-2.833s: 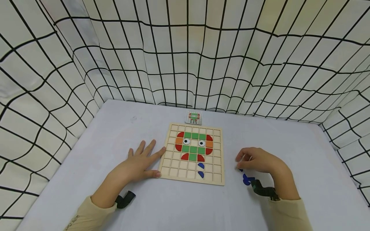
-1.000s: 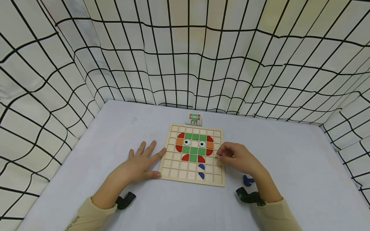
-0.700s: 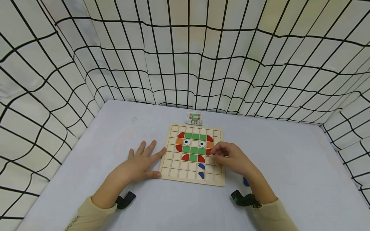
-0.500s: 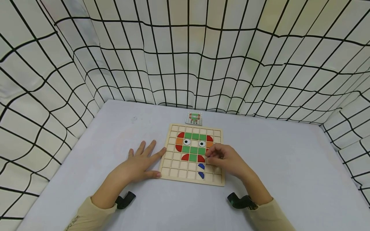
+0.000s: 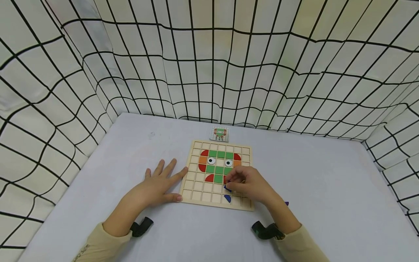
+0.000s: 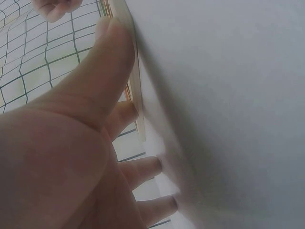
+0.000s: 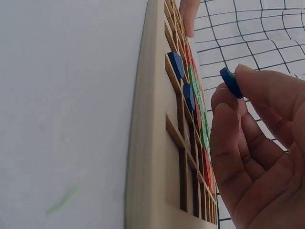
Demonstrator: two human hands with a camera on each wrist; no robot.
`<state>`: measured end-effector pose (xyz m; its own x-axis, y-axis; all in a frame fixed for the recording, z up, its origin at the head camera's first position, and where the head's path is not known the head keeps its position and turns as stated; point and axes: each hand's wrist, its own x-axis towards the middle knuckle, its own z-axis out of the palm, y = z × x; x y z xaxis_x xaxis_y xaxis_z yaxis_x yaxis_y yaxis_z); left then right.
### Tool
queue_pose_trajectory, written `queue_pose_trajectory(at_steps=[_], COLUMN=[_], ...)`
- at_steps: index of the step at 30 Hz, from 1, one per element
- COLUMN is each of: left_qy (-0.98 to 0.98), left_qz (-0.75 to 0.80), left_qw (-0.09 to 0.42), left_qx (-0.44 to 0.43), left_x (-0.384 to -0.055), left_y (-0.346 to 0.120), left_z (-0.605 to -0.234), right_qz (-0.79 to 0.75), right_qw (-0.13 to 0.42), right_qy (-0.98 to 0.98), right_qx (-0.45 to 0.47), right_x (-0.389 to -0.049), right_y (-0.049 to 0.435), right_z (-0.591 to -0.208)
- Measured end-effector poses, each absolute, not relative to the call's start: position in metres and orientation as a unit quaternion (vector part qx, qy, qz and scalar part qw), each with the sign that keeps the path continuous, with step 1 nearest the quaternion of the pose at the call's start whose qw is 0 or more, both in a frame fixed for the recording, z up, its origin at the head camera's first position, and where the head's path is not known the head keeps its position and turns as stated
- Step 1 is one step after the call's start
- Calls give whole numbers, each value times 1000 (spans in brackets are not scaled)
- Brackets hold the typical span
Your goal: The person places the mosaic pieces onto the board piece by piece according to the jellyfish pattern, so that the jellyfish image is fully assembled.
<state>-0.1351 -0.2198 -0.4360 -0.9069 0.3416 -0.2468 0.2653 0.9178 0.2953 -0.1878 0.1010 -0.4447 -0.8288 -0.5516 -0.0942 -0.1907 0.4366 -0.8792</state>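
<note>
A light wooden grid board [image 5: 199, 196] lies on the white table, filled partly with red, green and orange tiles and two eye tiles [image 5: 211, 160]. My left hand [image 5: 150, 189] lies with fingers spread, thumb and index finger touching the board's left edge. Above the board's lower right part, my right hand [image 5: 248, 183] pinches a small blue puzzle piece [image 7: 231, 82] between thumb and fingers. Two more blue pieces sit in the grid, one at the lower cell [image 5: 227, 198], the other partly covered by my right fingers in the head view.
Behind the board lies a small pattern card [image 5: 219, 134] with a similar coloured figure. A loose blue piece [image 5: 287, 203] shows beside my right forearm, which may hide others. Black netting [image 5: 212, 60] over white cloth encloses the table's back and sides.
From the table right of the board, my right hand has carried the blue piece leftward over the board, near the red tile at the lower right. My left hand stays in place.
</note>
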Motion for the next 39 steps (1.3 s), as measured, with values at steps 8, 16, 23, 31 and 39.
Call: queue_pose_trajectory(at_steps=[8,16,23,31,39], left_qy=[968,969,968,969,969], left_qz=[125,121,125,124,123], left_qw=[148,146,146,146,146], left_qx=[157,160,159,157,157], left_x=[-135,-136,-135,-135,-135], left_y=[-220,-220,-219,-219,-219], left_z=[-438,-437,-435,-436,-436], right_qz=[-456,-434,-381,-330,-330], right_qw=[173,155,154,140,151], right_qy=[839,854,879,904,902], right_qx=[-242,-242,-242,-235,-233], right_x=[-189,-187,-181,-176,-175], right_y=[93,77,68,64,64], right_z=[-442,-443,-443,-444,-443])
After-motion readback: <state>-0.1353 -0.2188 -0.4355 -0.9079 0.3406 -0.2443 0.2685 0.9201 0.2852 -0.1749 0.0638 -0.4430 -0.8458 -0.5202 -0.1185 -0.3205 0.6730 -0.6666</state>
